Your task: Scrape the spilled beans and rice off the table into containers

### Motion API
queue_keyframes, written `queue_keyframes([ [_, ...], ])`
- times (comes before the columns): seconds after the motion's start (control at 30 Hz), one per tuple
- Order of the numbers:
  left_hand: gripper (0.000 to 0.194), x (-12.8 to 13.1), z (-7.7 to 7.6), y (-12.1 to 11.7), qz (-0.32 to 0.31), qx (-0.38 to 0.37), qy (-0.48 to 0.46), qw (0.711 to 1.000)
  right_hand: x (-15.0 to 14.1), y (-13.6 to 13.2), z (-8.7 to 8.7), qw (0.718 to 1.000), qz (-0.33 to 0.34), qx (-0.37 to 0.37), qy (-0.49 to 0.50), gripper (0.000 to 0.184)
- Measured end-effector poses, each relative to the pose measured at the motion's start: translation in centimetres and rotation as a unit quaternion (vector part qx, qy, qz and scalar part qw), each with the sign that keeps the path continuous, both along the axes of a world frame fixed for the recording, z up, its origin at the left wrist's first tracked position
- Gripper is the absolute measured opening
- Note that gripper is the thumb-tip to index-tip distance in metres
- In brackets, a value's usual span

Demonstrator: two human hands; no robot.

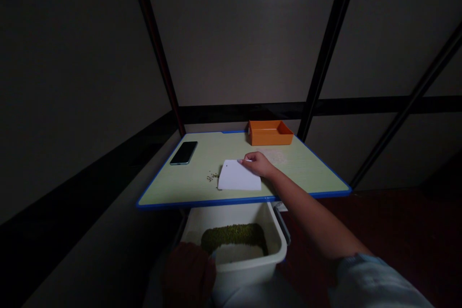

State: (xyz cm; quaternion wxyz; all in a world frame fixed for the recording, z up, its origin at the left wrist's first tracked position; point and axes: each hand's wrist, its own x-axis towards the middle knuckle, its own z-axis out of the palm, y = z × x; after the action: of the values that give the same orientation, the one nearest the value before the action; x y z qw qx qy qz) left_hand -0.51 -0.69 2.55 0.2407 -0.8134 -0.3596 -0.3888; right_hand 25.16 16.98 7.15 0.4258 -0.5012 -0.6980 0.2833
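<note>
My right hand (256, 163) pinches a white sheet of paper (238, 178) by its upper right edge, above the table's front part. One small dark speck lies on the paper. Small brownish-green grains (212, 176) are scattered on the tabletop just left of the sheet. Below the table edge, a white plastic tub (252, 267) holds a heap of green grains (234, 235) that look like mung beans. My left hand (189, 272) is in deep shadow at the tub's near left rim, its fingers curled; what they hold, if anything, is hidden.
A pale green table (288, 185) with a blue edge stands before me. On it, a black-screened phone (184, 152) lies at the left and an orange tray (270, 137) stands at the back right. A dark panelled wall rises behind; a grey handle (282, 227) sits by the tub's right side.
</note>
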Motion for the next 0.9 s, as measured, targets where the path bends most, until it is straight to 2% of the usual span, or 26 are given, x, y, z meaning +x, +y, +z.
queue_keyframes([
  [0.57,0.018,0.13,0.09,-0.19,-0.002,-0.005,-0.007,1.0,0.51,0.16,0.2,0.999,-0.046,0.018,-0.012,0.034],
  [0.9,0.023,0.22,0.34,-0.09,0.012,-0.002,0.01,1.0,0.39,0.08,0.06,0.999,-0.018,0.012,-0.024,0.036],
])
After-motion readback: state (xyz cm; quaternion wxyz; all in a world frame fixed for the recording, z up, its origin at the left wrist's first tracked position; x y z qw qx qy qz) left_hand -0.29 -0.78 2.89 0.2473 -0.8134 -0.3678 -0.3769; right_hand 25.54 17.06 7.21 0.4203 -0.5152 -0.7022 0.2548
